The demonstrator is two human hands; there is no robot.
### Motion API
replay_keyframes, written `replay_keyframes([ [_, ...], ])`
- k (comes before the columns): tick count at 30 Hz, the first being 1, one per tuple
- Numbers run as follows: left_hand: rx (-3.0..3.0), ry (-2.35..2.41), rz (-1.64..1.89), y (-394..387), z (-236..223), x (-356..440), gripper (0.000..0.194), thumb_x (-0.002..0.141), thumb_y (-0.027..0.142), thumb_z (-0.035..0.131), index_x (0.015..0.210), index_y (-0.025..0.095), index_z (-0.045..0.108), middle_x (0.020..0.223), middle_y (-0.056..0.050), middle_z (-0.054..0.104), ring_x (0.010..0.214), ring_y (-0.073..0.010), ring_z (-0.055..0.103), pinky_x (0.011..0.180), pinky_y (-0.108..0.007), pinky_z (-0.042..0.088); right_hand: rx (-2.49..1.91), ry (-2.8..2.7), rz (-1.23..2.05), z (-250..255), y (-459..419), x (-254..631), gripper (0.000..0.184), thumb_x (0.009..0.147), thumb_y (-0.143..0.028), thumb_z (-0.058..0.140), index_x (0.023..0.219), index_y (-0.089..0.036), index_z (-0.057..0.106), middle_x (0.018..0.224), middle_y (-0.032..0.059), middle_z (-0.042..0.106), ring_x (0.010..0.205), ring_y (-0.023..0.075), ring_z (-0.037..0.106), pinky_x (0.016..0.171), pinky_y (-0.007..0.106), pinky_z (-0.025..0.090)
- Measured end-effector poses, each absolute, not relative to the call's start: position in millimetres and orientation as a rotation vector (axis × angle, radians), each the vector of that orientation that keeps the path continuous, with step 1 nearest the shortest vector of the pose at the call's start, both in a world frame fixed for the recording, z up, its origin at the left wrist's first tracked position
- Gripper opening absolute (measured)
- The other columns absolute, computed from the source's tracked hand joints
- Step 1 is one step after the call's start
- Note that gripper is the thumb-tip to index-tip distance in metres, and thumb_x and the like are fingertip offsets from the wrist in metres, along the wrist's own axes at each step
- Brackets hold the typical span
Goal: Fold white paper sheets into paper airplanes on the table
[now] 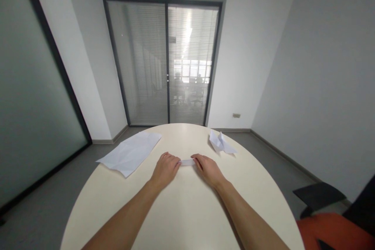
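Note:
A narrow folded strip of white paper (187, 162) stretches between my two hands over the middle of the table. My left hand (166, 167) is closed on its left end, the thumb side toward the strip. At the other end, my right hand (207, 168) pinches the strip between thumb and fingers. The parts of the strip inside both hands are hidden. Left of my hands lies a large creased sheet of paper (131, 152). Beyond my right hand sits a folded paper piece (221, 143) with raised, pointed flaps.
The round cream table (181, 211) fills the foreground. At the lower right stands an orange-seated chair (336, 228) with a black armrest (319, 195). A dark-framed glass door with blinds (146, 66) is in the far wall, and a frosted glass panel (32, 97) is at the left.

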State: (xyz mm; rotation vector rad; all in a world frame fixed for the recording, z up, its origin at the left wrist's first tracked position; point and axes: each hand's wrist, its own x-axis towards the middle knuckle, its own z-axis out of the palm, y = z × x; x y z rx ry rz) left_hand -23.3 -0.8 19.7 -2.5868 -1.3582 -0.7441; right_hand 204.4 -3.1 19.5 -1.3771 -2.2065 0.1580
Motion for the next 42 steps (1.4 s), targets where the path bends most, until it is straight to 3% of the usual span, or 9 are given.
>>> replay_keyframes([
  [10,-2.476,-1.329,-0.845,1.1,21.1,-25.4,0.021,0.098,0.025,0.050,0.094,0.022,0.070,0.091,-0.003,0.074,0.100,-0.0230,0.060,0.117,-0.054,0.022,-1.457,-2.209,0.174,27.5,-7.6,203.5,0.030,0.103,-0.034,0.035,0.110,-0.023,0.063,0.101,0.0042,0.072,0.091,0.0178,0.066,0.078,0.027,0.043],
  [13,-2.348,-1.373,-0.907,4.2,18.3,-27.9,0.024,0.097,0.024,0.049,0.113,0.022,0.067,0.113,-0.007,0.071,0.117,-0.0273,0.055,0.117,-0.056,0.023,-1.569,-2.187,0.141,30.4,-8.8,206.0,0.029,0.103,-0.034,0.035,0.111,-0.023,0.061,0.100,0.0042,0.073,0.090,0.0177,0.066,0.074,0.026,0.040],
  [15,-2.264,-1.420,-0.950,6.6,14.5,-29.8,0.037,0.096,0.023,0.050,0.132,0.020,0.057,0.137,-0.011,0.059,0.132,-0.0301,0.046,0.117,-0.056,0.025,-1.676,-2.128,0.123,31.2,-8.1,208.6,0.029,0.103,-0.035,0.034,0.112,-0.023,0.060,0.098,0.0048,0.073,0.089,0.0181,0.066,0.071,0.026,0.038],
  [17,-2.257,-1.458,-0.957,8.8,8.8,-31.0,0.046,0.094,0.024,0.050,0.140,0.017,0.049,0.149,-0.013,0.047,0.139,-0.0309,0.038,0.117,-0.052,0.028,-1.799,-2.043,0.109,31.6,-6.6,211.2,0.031,0.104,-0.037,0.033,0.115,-0.024,0.059,0.094,0.0051,0.073,0.086,0.0186,0.067,0.068,0.026,0.037],
  [23,-2.440,-1.629,-0.819,10.0,-9.2,-29.2,0.041,0.095,0.031,0.048,0.133,0.015,0.053,0.142,-0.013,0.053,0.133,-0.0270,0.045,0.111,-0.044,0.039,-2.007,-1.835,0.019,32.3,-3.2,215.6,0.032,0.103,-0.039,0.034,0.119,-0.025,0.058,0.097,0.0070,0.074,0.084,0.0213,0.068,0.067,0.027,0.038],
  [34,-2.517,-1.702,-0.733,8.5,-9.4,-26.9,0.043,0.096,0.032,0.046,0.134,0.013,0.053,0.137,-0.014,0.058,0.129,-0.0255,0.050,0.112,-0.039,0.037,-2.171,-1.527,0.151,25.1,6.9,231.4,0.041,0.099,-0.042,0.036,0.124,-0.022,0.063,0.104,0.0125,0.073,0.097,0.0259,0.068,0.079,0.033,0.047],
  [42,-2.529,-1.726,-0.750,7.8,-8.3,-27.1,0.041,0.096,0.032,0.046,0.133,0.015,0.054,0.134,-0.012,0.060,0.127,-0.0247,0.052,0.110,-0.038,0.038,-2.122,-1.465,0.195,19.7,14.1,237.4,0.045,0.098,-0.041,0.035,0.131,-0.026,0.061,0.108,0.0111,0.073,0.100,0.0268,0.068,0.083,0.035,0.048],
])
